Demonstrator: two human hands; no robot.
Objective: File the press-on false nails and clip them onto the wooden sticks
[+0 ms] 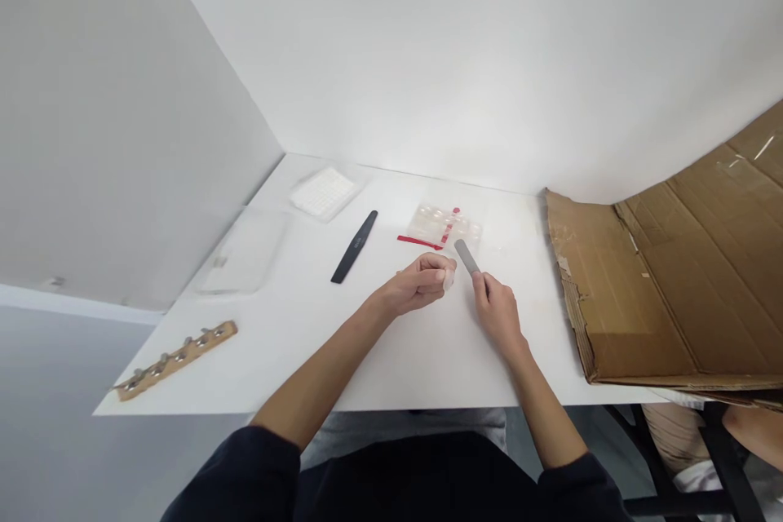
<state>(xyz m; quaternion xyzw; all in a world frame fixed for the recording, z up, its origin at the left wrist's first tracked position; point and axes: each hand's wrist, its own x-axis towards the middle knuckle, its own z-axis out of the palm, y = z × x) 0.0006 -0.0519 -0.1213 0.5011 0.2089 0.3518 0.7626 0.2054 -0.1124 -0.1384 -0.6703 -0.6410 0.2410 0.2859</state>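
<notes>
My left hand is closed, its fingertips pinching a small whitish translucent piece too small to make out clearly. In my right hand is a grey nail file, gripped at its lower end with the rounded tip pointing up and away. The file and the small piece are close together but look apart. Just beyond both hands lies a clear plastic tray with rounded bumps and red edging. A black nail file rests on the table to the left of my hands.
On the white table, a clear case with a white gridded sheet sits at the back left, near a transparent plastic sheet or lid. A wooden strip with metal fittings lies front left. An open cardboard box occupies the right side.
</notes>
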